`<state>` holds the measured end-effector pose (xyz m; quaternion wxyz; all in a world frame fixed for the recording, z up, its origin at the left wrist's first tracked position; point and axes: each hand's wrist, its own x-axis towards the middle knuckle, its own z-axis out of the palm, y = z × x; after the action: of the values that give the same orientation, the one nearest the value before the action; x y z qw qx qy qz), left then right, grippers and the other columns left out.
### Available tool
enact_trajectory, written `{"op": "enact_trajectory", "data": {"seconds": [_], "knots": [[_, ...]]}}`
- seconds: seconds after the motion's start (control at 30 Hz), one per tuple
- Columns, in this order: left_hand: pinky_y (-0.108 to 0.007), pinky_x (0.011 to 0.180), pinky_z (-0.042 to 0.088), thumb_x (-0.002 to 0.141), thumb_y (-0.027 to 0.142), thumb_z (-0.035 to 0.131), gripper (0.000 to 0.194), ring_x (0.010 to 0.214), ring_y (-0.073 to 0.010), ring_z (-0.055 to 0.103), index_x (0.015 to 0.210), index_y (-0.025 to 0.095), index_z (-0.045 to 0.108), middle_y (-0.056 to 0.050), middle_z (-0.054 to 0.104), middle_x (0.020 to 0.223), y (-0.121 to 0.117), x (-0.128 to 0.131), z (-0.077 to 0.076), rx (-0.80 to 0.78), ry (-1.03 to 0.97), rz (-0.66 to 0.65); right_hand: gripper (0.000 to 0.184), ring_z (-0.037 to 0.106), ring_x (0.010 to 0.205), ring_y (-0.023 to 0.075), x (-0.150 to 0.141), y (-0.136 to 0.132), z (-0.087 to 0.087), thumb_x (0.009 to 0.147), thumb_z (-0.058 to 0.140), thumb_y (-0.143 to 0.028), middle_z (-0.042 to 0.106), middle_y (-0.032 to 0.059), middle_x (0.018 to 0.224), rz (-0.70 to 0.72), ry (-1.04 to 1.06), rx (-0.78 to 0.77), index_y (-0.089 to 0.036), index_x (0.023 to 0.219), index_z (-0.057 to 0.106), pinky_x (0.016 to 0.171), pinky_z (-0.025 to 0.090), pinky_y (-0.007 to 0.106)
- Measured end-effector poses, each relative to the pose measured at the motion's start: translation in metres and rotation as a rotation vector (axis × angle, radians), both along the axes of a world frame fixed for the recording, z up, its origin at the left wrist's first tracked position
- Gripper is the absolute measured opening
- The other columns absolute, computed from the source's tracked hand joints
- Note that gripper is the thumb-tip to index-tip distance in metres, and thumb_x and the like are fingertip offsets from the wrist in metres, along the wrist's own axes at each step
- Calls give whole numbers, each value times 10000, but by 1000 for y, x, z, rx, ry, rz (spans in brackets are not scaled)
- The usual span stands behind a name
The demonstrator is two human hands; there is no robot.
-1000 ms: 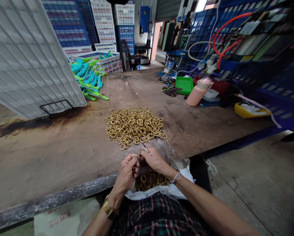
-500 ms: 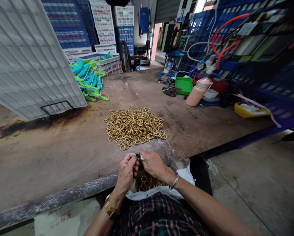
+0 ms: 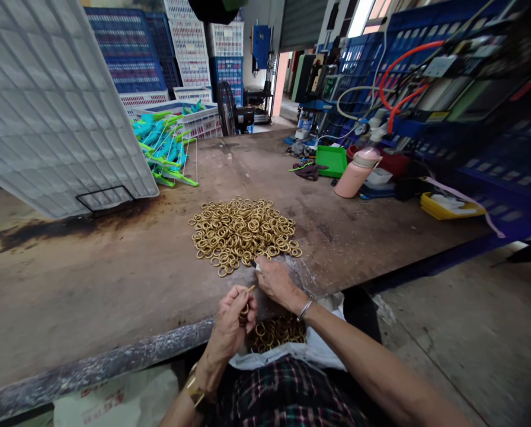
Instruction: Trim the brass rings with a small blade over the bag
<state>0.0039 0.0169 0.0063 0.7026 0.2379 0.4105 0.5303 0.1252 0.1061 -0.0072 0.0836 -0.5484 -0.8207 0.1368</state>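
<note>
A heap of brass rings [image 3: 242,232] lies on the worn brown table [image 3: 114,279]. My left hand [image 3: 230,320] is closed on one brass ring [image 3: 246,308] at the table's near edge. My right hand [image 3: 275,280] reaches forward to the near side of the heap, fingers closed on a small blade-like tool [image 3: 256,265]. Below both hands a white bag [image 3: 292,350] in my lap holds more brass rings [image 3: 274,332].
A large white grid panel [image 3: 56,107] leans at the left. Teal and green hangers [image 3: 165,148] lie behind the heap. A pink bottle [image 3: 358,172], a green tray [image 3: 332,159] and a yellow tray [image 3: 447,204] stand at the right. Stacked crates fill the back.
My two hands were together over the bag. The right hand has moved forward to the heap's edge, and the left hand has dropped slightly with its ring.
</note>
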Motion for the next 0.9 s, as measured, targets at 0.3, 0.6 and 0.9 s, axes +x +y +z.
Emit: {"op": "enact_trajectory", "data": {"seconds": [0.3,0.6,0.9], "knots": [[-141,350,268,676,353,666,283,440,-52,456,758,172,465,25,549,635,4,-14,-6,-106,-176,82,156,590,713,170,-24,19,-4,833,430,-214,654,66,847,-31,-16,67,-185,969,498,568,277,248],[-149,413,359,625,244,707,230,591,-88,545,697,145,512,-18,589,728,12,-18,-8,-176,-236,101,141,516,669,128,1,18,-6,854,411,-246,605,17,758,-87,300,27,-201,843,544,606,305,216],[-153,352,289,707,438,599,277,373,-51,375,787,179,542,77,446,494,21,-4,-13,60,439,153,187,462,634,113,18,8,-9,818,406,-253,561,-13,688,-167,624,-82,-181,708,538,601,327,206]]}}
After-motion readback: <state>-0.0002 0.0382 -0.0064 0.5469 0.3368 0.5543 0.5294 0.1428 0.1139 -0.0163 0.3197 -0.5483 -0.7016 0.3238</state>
